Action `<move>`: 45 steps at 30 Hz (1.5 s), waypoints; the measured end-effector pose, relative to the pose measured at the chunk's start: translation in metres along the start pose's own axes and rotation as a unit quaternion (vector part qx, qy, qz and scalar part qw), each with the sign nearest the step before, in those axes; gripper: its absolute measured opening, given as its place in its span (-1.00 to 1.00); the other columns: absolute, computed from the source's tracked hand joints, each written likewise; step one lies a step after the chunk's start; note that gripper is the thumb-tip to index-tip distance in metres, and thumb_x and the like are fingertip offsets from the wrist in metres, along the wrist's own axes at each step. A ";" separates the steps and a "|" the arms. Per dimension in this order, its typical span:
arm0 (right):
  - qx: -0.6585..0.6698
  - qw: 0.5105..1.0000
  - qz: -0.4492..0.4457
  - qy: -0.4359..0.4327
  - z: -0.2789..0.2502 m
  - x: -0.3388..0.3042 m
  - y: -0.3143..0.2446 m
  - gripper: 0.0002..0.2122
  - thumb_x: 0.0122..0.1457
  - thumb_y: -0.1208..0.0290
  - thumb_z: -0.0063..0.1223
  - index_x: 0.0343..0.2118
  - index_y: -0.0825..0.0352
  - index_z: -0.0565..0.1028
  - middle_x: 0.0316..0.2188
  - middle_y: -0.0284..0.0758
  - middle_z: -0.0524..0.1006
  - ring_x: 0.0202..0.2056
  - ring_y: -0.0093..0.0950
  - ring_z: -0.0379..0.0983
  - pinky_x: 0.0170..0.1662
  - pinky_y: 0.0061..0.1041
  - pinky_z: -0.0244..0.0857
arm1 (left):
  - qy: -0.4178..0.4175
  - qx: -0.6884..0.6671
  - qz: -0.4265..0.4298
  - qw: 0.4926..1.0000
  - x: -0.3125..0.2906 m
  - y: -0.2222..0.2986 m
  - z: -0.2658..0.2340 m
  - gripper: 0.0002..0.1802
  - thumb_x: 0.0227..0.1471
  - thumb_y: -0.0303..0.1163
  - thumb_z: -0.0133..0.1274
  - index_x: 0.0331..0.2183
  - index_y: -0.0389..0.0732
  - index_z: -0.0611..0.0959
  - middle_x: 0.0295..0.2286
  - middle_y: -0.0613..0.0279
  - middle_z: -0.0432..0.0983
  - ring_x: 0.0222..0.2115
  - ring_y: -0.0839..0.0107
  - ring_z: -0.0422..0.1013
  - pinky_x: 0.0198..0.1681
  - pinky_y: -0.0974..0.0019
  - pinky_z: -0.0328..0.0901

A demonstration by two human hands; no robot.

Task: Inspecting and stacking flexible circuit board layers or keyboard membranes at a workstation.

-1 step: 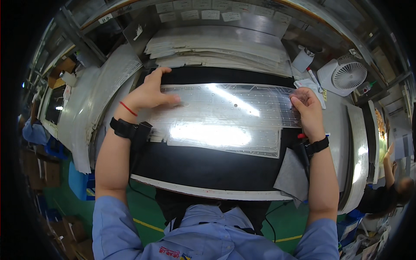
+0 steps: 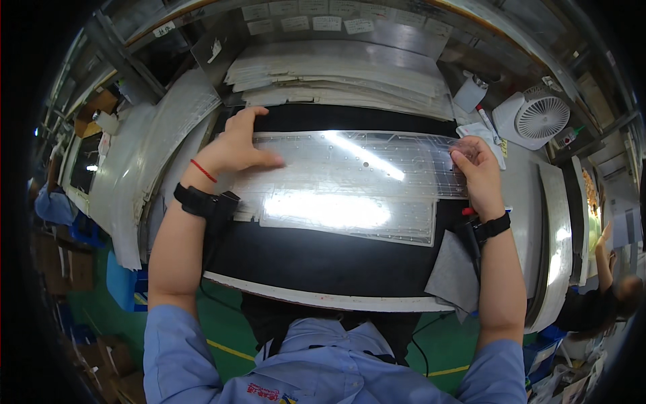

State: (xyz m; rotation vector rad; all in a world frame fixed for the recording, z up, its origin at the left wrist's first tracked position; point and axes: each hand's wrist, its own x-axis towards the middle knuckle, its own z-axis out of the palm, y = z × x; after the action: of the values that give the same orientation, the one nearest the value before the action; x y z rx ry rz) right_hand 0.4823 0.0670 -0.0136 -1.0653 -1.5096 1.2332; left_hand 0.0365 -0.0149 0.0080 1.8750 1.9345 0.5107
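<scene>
A long clear plastic sheet [image 2: 397, 158] with rows of small printed marks lies crosswise in front of me, with bright glare on it. My right hand [image 2: 483, 174] pinches its right end between thumb and fingers. Over the left end is my left hand [image 2: 235, 149], thumb and fingers stretched apart; the thumb is at the sheet's surface, slightly blurred. Under and nearer than this sheet lie more clear sheets [image 2: 410, 225], whose front edges slant a little. They rest on a black mat [image 2: 316, 266].
Stacked sheets stand at the back [image 2: 336, 71], with more large sheets on the left [image 2: 145, 141] and right [image 2: 557, 236]. At the back right are a white fan [image 2: 531, 118], a bottle [image 2: 471, 93] and a marker [image 2: 488, 122]. A grey cloth [image 2: 449, 273] hangs over the front edge.
My left hand has shifted slightly to the right over the sheet. The right hand and the sheet look the same.
</scene>
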 end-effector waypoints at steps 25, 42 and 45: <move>0.026 1.000 -0.012 0.014 -0.011 0.002 0.005 -0.81 0.19 0.60 0.04 -0.13 0.29 0.41 -0.27 -0.41 0.54 -0.32 -0.64 0.42 -0.24 -0.66 0.28 | 0.035 -0.418 -0.129 0.898 0.016 -0.014 -0.009 -0.62 0.28 -0.10 -0.13 -0.11 -0.20 0.53 -0.30 0.31 0.55 -0.39 0.62 0.36 -0.27 0.50 0.28; 0.015 0.998 -0.001 0.066 -0.001 -0.002 -0.010 -0.67 0.23 0.43 0.06 0.04 0.34 0.37 -0.32 -0.43 0.51 -0.33 -0.65 0.42 -0.29 -0.68 0.28 | 0.117 -0.575 -0.017 0.810 0.021 -0.037 -0.019 -0.69 0.30 -0.25 -0.15 -0.11 -0.27 0.50 -0.31 0.33 0.52 -0.57 0.76 0.27 -0.52 0.70 0.21; -0.114 0.992 -0.045 -0.029 0.003 -0.003 -0.009 -0.72 0.16 0.44 0.15 -0.07 0.33 0.45 -0.32 -0.45 0.50 -0.36 -0.66 0.39 -0.29 -0.69 0.25 | 0.173 -0.629 -0.009 0.758 0.022 -0.022 -0.020 -0.64 0.28 -0.23 -0.10 0.00 -0.26 0.42 -0.15 0.21 0.50 -0.30 0.60 0.42 -0.31 0.62 0.33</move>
State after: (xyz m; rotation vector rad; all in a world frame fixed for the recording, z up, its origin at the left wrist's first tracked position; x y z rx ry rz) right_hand 0.4799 0.0619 -0.0058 -1.1024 -1.7558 1.0562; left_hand 0.0067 0.0061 0.0134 0.8528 1.1097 1.6968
